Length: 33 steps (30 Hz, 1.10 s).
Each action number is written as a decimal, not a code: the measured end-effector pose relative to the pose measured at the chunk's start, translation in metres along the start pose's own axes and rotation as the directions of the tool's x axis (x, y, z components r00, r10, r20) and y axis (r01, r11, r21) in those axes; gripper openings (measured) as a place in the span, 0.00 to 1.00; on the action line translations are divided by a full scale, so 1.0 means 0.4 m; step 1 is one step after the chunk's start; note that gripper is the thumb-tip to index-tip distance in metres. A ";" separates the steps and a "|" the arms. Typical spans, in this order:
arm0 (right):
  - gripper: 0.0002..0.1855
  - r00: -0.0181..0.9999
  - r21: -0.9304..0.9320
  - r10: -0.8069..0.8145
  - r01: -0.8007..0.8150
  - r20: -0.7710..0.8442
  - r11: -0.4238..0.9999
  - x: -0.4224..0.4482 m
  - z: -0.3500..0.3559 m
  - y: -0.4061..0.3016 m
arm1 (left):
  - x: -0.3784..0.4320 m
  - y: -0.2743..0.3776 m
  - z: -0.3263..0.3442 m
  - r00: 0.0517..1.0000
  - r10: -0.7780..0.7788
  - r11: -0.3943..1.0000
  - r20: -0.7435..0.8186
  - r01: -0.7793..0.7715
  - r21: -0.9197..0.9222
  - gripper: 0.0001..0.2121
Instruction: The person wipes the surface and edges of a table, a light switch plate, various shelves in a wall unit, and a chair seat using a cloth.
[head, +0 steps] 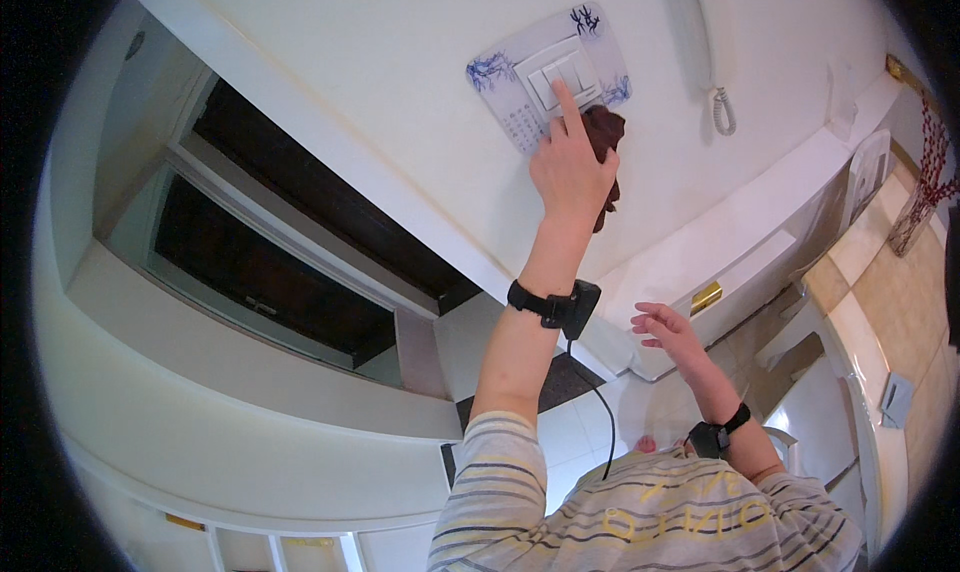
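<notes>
My left hand [571, 168] reaches up to the white wall with its index finger extended. The fingertip touches a white multi-rocker light switch [562, 76]. Around the switch is a pale switch surround [497, 105] with blue plant patterns and some writing. A dark brown cloth [604, 130] is bunched in the same hand, held between thumb and palm and hanging below; part of it is hidden behind the hand. Lower down to the right, my right hand [667, 333] holds nothing, its fingers loosely apart, above the floor near a white cabinet.
A white intercom handset [699, 31] with a coiled cord hangs on the wall. At right stand a tiled-top table [889, 279] and a glass vase [909, 223] with red-berried stems. A dark doorway [270, 272] opens at left. A black cable [609, 407] trails from my left wrist strap.
</notes>
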State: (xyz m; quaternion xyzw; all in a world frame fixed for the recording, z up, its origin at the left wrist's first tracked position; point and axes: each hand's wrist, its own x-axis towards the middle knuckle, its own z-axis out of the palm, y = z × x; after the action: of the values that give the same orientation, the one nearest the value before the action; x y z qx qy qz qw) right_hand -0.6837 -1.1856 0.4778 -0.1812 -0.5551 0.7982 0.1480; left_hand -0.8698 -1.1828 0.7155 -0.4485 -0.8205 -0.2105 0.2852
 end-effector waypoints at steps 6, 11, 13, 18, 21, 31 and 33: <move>0.20 0.999 -0.018 0.037 -0.037 -0.028 0.999 -0.004 -0.007 -0.009 | -0.015 -0.007 0.019 1.000 0.028 0.999 0.010 -0.029 0.033 0.52; 0.19 0.999 -0.021 0.037 -0.037 -0.014 0.999 -0.002 -0.006 0.002 | 0.009 0.019 -0.013 0.997 0.022 0.999 0.076 -0.024 0.029 0.52; 0.19 0.999 -0.026 0.030 -0.030 0.011 0.999 -0.001 0.002 -0.004 | 0.024 0.021 -0.024 0.996 -0.012 1.000 0.089 0.013 -0.013 0.53; 0.19 1.000 -0.031 0.019 -0.019 0.005 0.999 -0.002 0.012 -0.003 | 0.034 0.022 -0.011 0.996 -0.013 1.000 0.092 0.012 0.017 0.53; 0.19 1.000 -0.032 0.025 -0.025 0.011 0.999 0.006 0.015 0.006 | 0.033 0.017 -0.003 0.997 -0.007 1.000 0.073 0.007 0.006 0.54; 0.17 0.997 -0.046 0.051 -0.049 0.055 0.998 0.004 0.012 0.006 | 0.039 0.025 -0.010 0.998 -0.029 0.999 0.058 0.031 -0.028 0.54; 0.16 0.998 -0.036 0.056 -0.055 0.037 0.998 0.004 0.014 0.004 | 0.040 0.026 -0.010 0.998 -0.028 0.999 0.057 0.030 -0.022 0.54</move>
State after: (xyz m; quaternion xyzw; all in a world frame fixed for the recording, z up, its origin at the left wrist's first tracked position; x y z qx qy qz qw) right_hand -0.6879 -1.1900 0.4778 -0.1840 -0.5666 0.7954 0.1122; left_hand -0.8669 -1.1700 0.7298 -0.4456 -0.8321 -0.2112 0.2538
